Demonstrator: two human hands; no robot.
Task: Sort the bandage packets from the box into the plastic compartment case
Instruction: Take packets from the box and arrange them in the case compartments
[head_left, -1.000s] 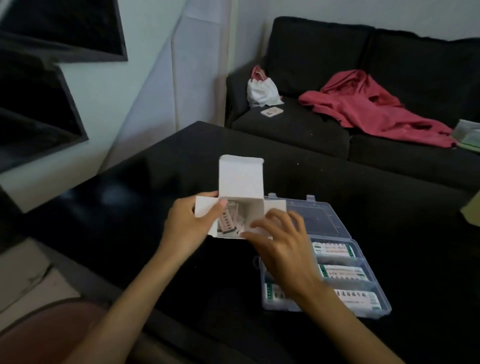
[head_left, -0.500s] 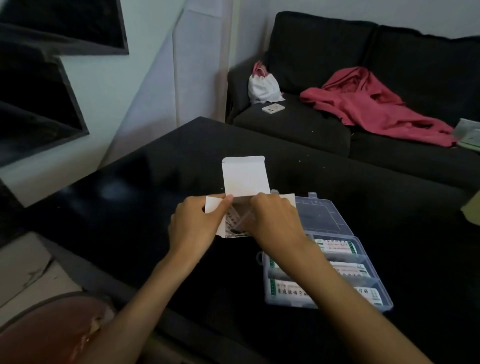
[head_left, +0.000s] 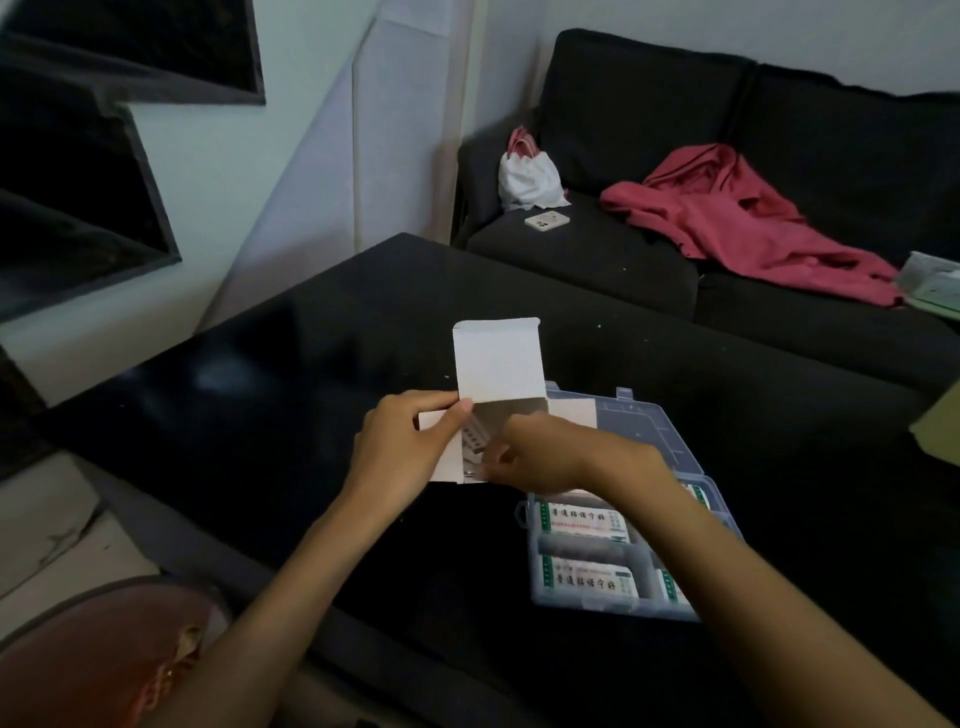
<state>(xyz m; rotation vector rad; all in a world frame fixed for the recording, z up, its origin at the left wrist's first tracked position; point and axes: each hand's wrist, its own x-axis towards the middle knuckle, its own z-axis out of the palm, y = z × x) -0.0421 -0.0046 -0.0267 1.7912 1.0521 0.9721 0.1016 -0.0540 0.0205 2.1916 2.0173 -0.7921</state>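
Observation:
A white cardboard box (head_left: 497, 358) stands on the black table with its lid flap up. My left hand (head_left: 402, 447) grips its left side, thumb on the rim. My right hand (head_left: 545, 457) reaches into the box mouth, fingers curled around the bandage packets (head_left: 474, 435) inside; how firmly it holds them is hidden. To the right lies the clear plastic compartment case (head_left: 691, 452), lid open toward the back. Several white-and-green bandage packets (head_left: 584, 522) lie in its near compartments, partly under my right forearm.
The black table (head_left: 311, 374) runs to a near edge at lower left. A dark sofa (head_left: 727, 156) behind it holds a red garment (head_left: 737, 213), a white pouch (head_left: 530, 174) and a phone (head_left: 546, 221). A reddish stool (head_left: 88, 654) sits at bottom left.
My right hand went from hovering above the box mouth down into the box and now curls around the packets there. The left hand kept its hold on the box.

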